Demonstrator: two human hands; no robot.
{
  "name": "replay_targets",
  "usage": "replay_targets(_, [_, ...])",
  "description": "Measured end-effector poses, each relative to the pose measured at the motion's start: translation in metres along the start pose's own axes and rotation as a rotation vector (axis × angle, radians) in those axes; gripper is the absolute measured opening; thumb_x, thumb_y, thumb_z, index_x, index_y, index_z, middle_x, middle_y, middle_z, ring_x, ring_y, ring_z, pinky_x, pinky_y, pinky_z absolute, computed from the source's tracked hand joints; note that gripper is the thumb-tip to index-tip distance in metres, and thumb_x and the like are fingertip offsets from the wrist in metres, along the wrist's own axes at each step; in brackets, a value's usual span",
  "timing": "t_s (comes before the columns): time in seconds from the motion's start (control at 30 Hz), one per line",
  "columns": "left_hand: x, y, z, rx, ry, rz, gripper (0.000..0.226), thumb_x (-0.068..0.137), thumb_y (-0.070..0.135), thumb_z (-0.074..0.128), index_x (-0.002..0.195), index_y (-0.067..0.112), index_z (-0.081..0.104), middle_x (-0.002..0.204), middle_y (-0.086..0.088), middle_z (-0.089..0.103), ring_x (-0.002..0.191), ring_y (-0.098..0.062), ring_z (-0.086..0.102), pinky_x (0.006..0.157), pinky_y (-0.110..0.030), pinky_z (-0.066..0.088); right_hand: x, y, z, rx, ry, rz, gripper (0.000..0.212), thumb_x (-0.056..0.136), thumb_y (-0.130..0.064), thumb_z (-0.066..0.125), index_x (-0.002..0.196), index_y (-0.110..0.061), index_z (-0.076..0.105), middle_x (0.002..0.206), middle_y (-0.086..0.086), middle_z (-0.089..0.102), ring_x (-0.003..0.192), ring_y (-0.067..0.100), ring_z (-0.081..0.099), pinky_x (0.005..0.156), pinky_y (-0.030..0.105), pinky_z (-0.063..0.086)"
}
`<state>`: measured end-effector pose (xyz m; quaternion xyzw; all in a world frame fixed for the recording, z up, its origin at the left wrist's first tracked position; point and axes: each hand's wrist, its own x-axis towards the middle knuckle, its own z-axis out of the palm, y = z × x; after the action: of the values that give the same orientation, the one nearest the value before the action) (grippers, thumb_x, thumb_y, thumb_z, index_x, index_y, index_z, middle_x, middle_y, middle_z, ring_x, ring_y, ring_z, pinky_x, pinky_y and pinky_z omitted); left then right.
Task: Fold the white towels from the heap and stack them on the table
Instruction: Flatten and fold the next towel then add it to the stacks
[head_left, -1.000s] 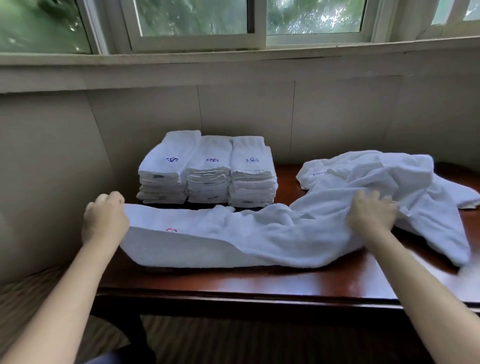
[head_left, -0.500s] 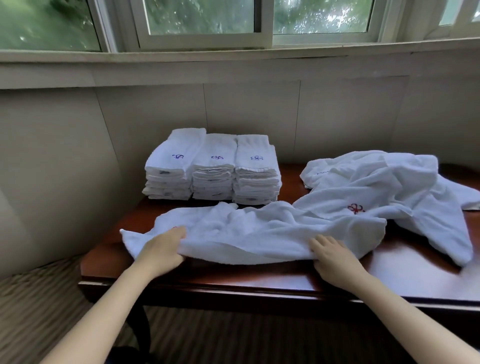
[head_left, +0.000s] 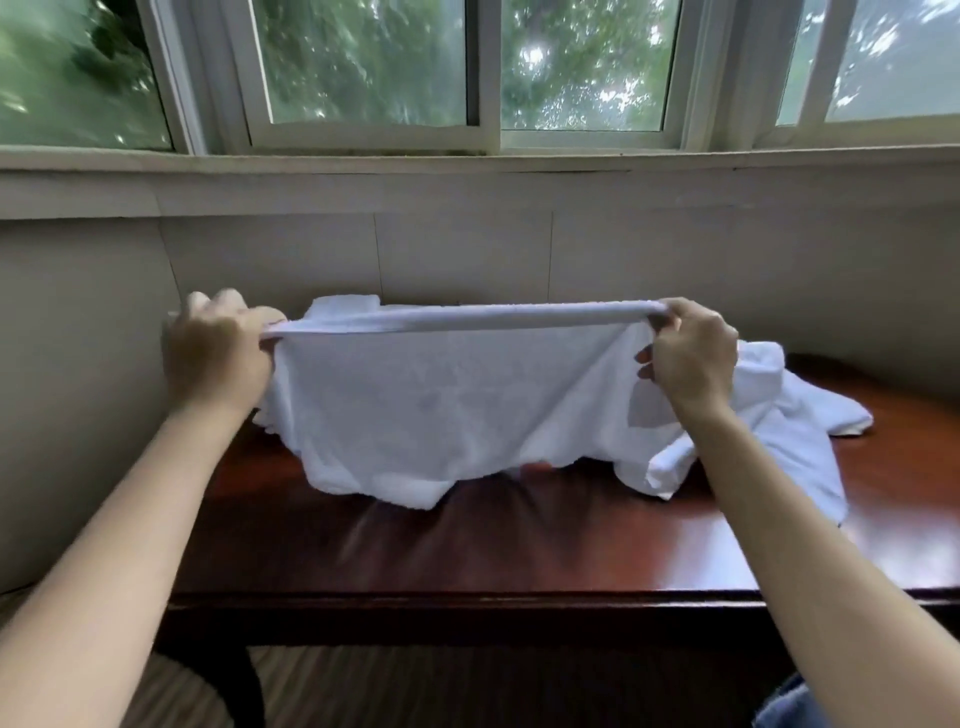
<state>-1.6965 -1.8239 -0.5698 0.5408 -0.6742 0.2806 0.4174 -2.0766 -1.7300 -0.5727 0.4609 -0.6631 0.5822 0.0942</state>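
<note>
A white towel (head_left: 447, 400) hangs stretched in the air above the dark wooden table (head_left: 519, 551). My left hand (head_left: 218, 353) grips its upper left corner and my right hand (head_left: 691, 353) grips its upper right corner. The towel's lower edge trails on the tabletop. Behind it, only a top corner of the stack of folded towels (head_left: 345, 304) shows. The heap of loose white towels (head_left: 769, 415) lies on the table to the right, partly behind my right hand.
A pale wall and a window sill (head_left: 467, 176) run close behind the table. The table's front edge (head_left: 467, 605) is near me, with striped carpet (head_left: 415, 686) below it. Bare tabletop lies in front of the hanging towel.
Both hands have lifted the towel off the table by its near edge and pulled it taut between them. It now hides most of the folded stack.
</note>
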Motion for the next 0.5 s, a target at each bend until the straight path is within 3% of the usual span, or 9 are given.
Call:
replay_targets(0.1, [0.017,0.009,-0.031,-0.106,0.127,-0.268,0.019,0.087,0.015,0.053,0.093,0.006,0.068,0.097,-0.022,0.052,0.076,-0.044,0.052,0.061,-0.043,0.038,-0.001,-0.032,-0.024,-0.004,0.197,-0.151,0.018,0.093,-0.012,0.045,0.095,-0.011,0.064,0.074,0.009,0.07,0.075,0.034,0.065,0.071,0.038,0.05])
replay_targets(0.2, [0.033,0.014,-0.05,-0.157,0.194,-0.283,0.024,0.091,0.011,0.046,0.104,0.007,0.066,0.109,-0.023,0.054,0.084,-0.047,0.054,0.069,-0.047,0.042,0.004,-0.053,-0.044,-0.05,0.316,-0.313,0.02,0.095,-0.016,0.044,0.099,-0.005,0.061,0.083,0.015,0.067,0.082,0.034,0.061,0.065,0.034,0.039])
replay_targets(0.3, [0.047,0.018,-0.049,-0.232,0.257,-0.323,0.026,0.089,0.001,0.037,0.109,0.003,0.054,0.116,-0.025,0.052,0.095,-0.045,0.051,0.076,-0.048,0.037,0.018,-0.061,-0.049,-0.018,0.264,-0.393,0.02,0.097,-0.016,0.045,0.107,-0.001,0.054,0.082,0.019,0.063,0.081,0.036,0.059,0.066,0.035,0.04])
replay_targets(0.4, [0.067,0.022,-0.02,-0.375,0.261,-0.288,0.027,0.09,0.001,0.039,0.115,-0.002,0.05,0.122,-0.028,0.049,0.105,-0.043,0.049,0.087,-0.043,0.03,0.043,-0.051,-0.03,-0.11,0.17,-0.385,0.033,0.092,-0.017,0.051,0.121,-0.003,0.045,0.104,0.026,0.06,0.101,0.041,0.053,0.087,0.042,0.04])
replay_targets(0.47, [0.079,0.028,0.013,-0.427,0.142,-0.235,0.036,0.093,0.006,0.046,0.127,-0.004,0.045,0.135,-0.029,0.042,0.12,-0.043,0.044,0.098,-0.04,0.025,0.065,-0.035,-0.005,-0.239,0.045,-0.337,0.05,0.09,-0.022,0.054,0.134,-0.006,0.037,0.126,0.027,0.049,0.122,0.041,0.039,0.105,0.046,0.026])
replay_targets(0.5, [0.082,0.03,0.033,-0.435,-0.002,-0.229,0.046,0.094,0.011,0.051,0.136,-0.002,0.039,0.146,-0.028,0.03,0.129,-0.043,0.037,0.103,-0.038,0.023,0.076,-0.024,0.009,-0.318,-0.058,-0.288,0.059,0.091,-0.027,0.053,0.142,-0.011,0.028,0.137,0.025,0.041,0.132,0.039,0.029,0.111,0.044,0.017])
